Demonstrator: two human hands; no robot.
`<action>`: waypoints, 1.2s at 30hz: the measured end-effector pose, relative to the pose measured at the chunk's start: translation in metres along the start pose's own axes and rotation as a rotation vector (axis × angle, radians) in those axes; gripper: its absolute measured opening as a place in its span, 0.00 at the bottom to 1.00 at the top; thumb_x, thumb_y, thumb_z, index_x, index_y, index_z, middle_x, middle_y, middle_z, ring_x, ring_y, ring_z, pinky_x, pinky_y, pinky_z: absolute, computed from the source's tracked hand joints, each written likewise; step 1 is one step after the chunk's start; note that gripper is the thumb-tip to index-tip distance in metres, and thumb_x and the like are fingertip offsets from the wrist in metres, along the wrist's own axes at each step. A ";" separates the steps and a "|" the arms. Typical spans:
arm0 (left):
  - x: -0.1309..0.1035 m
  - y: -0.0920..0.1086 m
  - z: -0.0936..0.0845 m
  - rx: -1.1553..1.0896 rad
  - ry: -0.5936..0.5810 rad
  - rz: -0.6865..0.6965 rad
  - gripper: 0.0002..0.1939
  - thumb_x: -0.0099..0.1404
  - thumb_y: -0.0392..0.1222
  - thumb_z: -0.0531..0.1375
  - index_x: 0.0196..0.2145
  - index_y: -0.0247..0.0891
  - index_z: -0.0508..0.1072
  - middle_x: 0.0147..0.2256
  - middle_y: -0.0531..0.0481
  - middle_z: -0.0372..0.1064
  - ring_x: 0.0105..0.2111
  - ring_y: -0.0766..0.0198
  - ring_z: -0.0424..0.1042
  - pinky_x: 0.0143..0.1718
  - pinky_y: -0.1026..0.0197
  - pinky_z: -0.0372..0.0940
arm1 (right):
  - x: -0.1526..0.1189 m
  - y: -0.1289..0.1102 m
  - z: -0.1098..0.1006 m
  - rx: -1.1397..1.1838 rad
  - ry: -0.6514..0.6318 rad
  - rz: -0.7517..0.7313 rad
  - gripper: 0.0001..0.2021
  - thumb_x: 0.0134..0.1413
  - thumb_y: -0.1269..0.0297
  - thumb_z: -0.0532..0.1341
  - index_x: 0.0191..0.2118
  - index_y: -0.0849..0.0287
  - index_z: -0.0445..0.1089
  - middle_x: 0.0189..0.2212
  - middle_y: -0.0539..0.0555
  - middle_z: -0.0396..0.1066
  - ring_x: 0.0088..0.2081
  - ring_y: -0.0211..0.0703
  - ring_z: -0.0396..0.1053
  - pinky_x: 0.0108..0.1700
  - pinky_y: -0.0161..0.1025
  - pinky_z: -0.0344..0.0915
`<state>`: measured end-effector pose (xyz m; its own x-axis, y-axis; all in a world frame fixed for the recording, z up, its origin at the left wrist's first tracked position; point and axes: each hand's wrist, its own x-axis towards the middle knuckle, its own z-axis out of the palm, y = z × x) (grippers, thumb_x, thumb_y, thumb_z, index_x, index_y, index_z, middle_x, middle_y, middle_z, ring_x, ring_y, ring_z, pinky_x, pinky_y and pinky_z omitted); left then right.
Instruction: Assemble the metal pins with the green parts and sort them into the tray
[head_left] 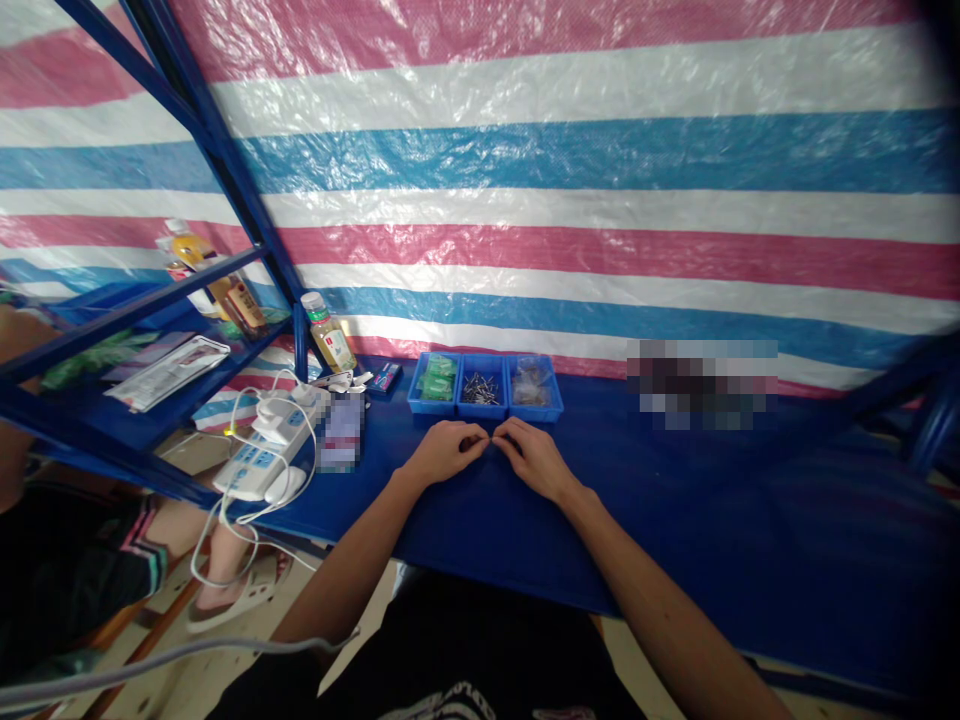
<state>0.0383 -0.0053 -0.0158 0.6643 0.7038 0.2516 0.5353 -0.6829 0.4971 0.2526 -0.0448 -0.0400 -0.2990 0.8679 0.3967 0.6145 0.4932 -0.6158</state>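
Observation:
Just in front of three blue trays, my left hand point(448, 450) and my right hand point(531, 455) meet nearly fingertip to fingertip over the blue table. Each is pinched closed, and whatever lies between the fingers is too small to make out. Green packets fill the left tray point(433, 407). Small dark metal pieces, like screws, lie in the middle tray point(481, 410). Clear plastic bags with small parts are in the right tray point(535, 412). The trays stand side by side, touching.
At the left are a power strip point(251, 468) with tangled white cables, a blurred phone-like object point(341, 430), a drink bottle point(328, 335) and a small blue box point(386, 379). A blue metal rack point(180, 295) holds bottles. Another person's leg point(184, 525) shows beyond it.

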 end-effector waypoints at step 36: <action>0.000 0.001 -0.002 -0.006 0.012 -0.012 0.11 0.72 0.43 0.58 0.42 0.39 0.79 0.33 0.50 0.77 0.31 0.64 0.73 0.35 0.65 0.62 | 0.000 0.004 0.001 -0.023 0.012 0.016 0.07 0.70 0.63 0.54 0.42 0.53 0.69 0.37 0.52 0.74 0.38 0.45 0.73 0.44 0.40 0.65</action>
<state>0.0376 -0.0053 -0.0133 0.6513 0.7145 0.2554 0.5401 -0.6729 0.5055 0.2546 -0.0429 -0.0438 -0.2808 0.8746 0.3953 0.6360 0.4780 -0.6058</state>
